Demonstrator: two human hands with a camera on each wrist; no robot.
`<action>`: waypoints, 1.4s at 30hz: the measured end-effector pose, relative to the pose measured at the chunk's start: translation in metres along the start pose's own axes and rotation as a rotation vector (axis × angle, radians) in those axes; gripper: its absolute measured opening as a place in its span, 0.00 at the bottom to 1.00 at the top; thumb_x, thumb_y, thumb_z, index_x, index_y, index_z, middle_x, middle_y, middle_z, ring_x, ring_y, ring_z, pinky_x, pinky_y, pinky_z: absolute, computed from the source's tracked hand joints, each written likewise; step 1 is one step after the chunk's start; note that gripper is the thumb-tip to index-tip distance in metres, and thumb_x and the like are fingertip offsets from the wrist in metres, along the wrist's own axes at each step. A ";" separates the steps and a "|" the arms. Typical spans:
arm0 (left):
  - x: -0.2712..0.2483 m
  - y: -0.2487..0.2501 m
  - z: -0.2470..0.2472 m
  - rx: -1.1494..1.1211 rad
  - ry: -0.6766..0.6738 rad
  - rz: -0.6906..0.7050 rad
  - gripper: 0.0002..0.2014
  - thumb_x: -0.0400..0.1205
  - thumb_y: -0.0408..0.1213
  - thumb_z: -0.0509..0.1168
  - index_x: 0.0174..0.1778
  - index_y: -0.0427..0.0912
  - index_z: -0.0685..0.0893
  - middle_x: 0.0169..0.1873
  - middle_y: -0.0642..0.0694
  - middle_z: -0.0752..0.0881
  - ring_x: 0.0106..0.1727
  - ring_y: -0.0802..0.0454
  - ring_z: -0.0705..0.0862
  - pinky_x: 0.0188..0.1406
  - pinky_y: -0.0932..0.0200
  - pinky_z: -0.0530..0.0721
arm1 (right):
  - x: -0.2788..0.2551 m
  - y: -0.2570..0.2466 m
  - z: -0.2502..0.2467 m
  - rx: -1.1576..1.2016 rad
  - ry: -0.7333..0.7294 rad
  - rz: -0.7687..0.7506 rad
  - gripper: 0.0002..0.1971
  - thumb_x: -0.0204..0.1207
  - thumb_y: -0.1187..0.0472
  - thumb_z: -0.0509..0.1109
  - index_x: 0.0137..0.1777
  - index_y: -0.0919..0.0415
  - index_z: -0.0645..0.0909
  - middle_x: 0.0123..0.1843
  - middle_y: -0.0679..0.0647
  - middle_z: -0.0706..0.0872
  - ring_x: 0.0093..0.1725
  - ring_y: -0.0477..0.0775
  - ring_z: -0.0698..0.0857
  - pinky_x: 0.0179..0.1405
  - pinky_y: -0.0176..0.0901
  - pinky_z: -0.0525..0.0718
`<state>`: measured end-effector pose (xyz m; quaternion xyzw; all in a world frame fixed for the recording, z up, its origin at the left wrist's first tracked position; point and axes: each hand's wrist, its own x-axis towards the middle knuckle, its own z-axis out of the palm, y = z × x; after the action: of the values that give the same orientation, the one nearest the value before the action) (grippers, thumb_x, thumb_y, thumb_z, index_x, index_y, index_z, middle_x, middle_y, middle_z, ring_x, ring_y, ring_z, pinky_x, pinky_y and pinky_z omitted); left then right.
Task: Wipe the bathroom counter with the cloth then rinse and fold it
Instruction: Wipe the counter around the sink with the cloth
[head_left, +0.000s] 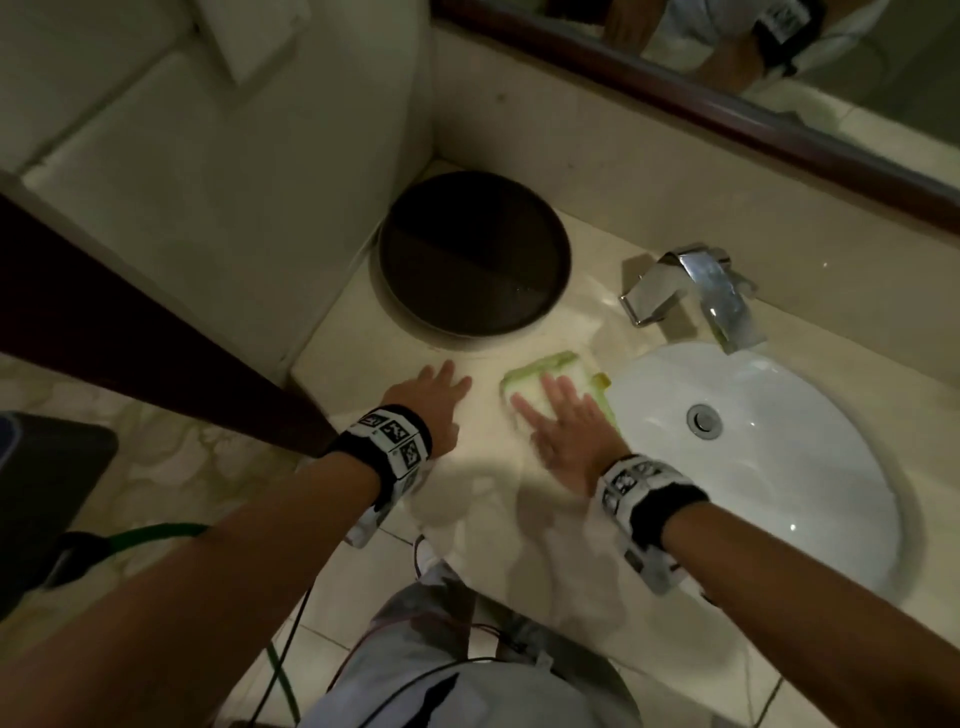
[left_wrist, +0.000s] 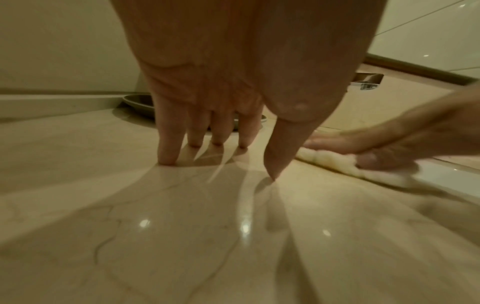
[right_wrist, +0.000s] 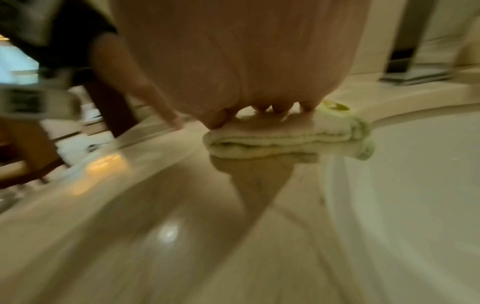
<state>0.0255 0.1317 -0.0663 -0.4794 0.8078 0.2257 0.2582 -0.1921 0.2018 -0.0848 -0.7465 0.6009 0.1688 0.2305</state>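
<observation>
Beside white sink (head_left: 810, 467), folded cloth (head_left: 545, 366)

counter (left_wrist: 182, 236): glossy veined stone | cloth (right_wrist: 285, 135): soft terry fabric | faucet (head_left: 696, 291): polished metal | sink (head_left: 779, 441): glossy white ceramic

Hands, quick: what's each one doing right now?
Left hand: open, fingertips on the counter, holding nothing.
Right hand: open, flat on the folded cloth.

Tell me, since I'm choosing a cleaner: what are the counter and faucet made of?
The counter looks like polished beige marble or similar stone: faint veins, glossy reflections. The faucet seems chrome-plated metal, given its mirror-bright angular surfaces.
</observation>
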 end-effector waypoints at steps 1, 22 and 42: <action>-0.001 -0.001 0.000 -0.008 -0.001 0.002 0.33 0.86 0.46 0.54 0.85 0.53 0.46 0.85 0.47 0.41 0.85 0.42 0.49 0.80 0.44 0.60 | 0.007 0.004 -0.003 0.020 0.002 0.046 0.28 0.86 0.49 0.43 0.84 0.36 0.38 0.86 0.57 0.31 0.85 0.64 0.35 0.83 0.63 0.44; -0.001 -0.001 0.008 0.059 -0.036 0.021 0.38 0.83 0.65 0.48 0.85 0.54 0.41 0.84 0.43 0.36 0.85 0.40 0.43 0.81 0.38 0.57 | -0.077 -0.081 0.066 -0.071 0.056 -0.200 0.31 0.84 0.47 0.48 0.85 0.41 0.41 0.85 0.57 0.33 0.81 0.64 0.29 0.78 0.64 0.30; 0.000 0.008 0.012 0.166 -0.042 0.019 0.47 0.80 0.66 0.56 0.84 0.49 0.38 0.83 0.38 0.36 0.84 0.33 0.44 0.79 0.36 0.62 | -0.051 -0.005 0.042 0.107 0.093 0.173 0.31 0.86 0.50 0.47 0.85 0.42 0.36 0.87 0.50 0.35 0.86 0.58 0.37 0.83 0.64 0.46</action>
<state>0.0207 0.1420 -0.0746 -0.4438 0.8228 0.1701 0.3117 -0.1977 0.2672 -0.0925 -0.6855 0.6814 0.1209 0.2263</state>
